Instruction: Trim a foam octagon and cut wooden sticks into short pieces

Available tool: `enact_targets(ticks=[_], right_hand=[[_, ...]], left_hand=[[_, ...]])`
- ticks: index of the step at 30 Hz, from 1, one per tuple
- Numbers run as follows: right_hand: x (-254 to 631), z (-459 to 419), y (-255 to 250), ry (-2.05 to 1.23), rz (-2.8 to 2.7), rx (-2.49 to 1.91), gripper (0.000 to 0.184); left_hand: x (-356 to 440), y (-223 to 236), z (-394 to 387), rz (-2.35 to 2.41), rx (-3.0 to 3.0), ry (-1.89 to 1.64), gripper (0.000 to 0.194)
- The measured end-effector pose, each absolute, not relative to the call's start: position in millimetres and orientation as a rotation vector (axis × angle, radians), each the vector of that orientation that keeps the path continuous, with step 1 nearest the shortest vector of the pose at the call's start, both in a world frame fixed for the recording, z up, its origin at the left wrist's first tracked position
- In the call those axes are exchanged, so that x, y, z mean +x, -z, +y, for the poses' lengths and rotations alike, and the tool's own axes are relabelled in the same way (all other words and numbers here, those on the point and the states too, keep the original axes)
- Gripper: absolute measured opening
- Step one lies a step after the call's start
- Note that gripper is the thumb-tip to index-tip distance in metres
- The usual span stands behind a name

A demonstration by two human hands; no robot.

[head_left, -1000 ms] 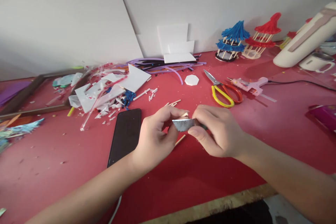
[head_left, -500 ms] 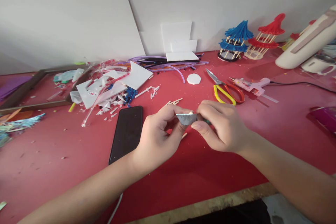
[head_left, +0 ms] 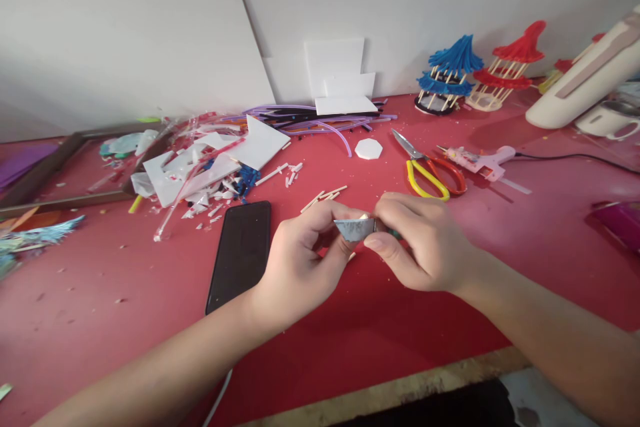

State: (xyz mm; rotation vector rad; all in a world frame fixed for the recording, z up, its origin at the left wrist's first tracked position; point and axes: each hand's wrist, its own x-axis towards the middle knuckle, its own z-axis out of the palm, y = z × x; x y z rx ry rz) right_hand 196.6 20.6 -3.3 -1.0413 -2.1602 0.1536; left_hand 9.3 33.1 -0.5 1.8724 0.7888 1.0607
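Observation:
My right hand (head_left: 417, 240) is closed, thumb and fingers round a utility knife. Its grey, smudged trapezoid blade (head_left: 355, 229) points left; the handle is mostly hidden in the fingers, with a bit of green showing. My left hand (head_left: 305, 250) is closed in a pinch just left of the blade, its thumb below it. The pale tip of a small wooden stick (head_left: 365, 216) shows just above the blade; the rest of it is hidden. Several thin wooden sticks (head_left: 327, 195) lie on the red table beyond my hands.
A black phone (head_left: 239, 257) lies left of my hands. Scissors (head_left: 425, 170), a pink glue gun (head_left: 480, 161) and a white octagon (head_left: 369, 149) lie beyond. Blue (head_left: 447, 73) and red (head_left: 505, 70) small pavilions stand at the back right. Scraps (head_left: 205, 167) are heaped left.
The blade has tilted a little, so more of its flat face shows. Both hands keep nearly the same place and hold; the view has shifted slightly.

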Motion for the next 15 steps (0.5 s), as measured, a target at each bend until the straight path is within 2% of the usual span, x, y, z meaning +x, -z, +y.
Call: enact_targets(ticks=[8,15], right_hand=[[195.6,18.8,4.3,-0.086,-2.146,-1.116,0.033],[193.9,20.1,2.0,0.005,-2.129,-1.200,0.033]], left_hand=[[10.0,-7.4,32.5,0.833,1.808,-0.983,0.007],[10.6,-10.2,34.4,0.880,1.725,-0.944,0.005]])
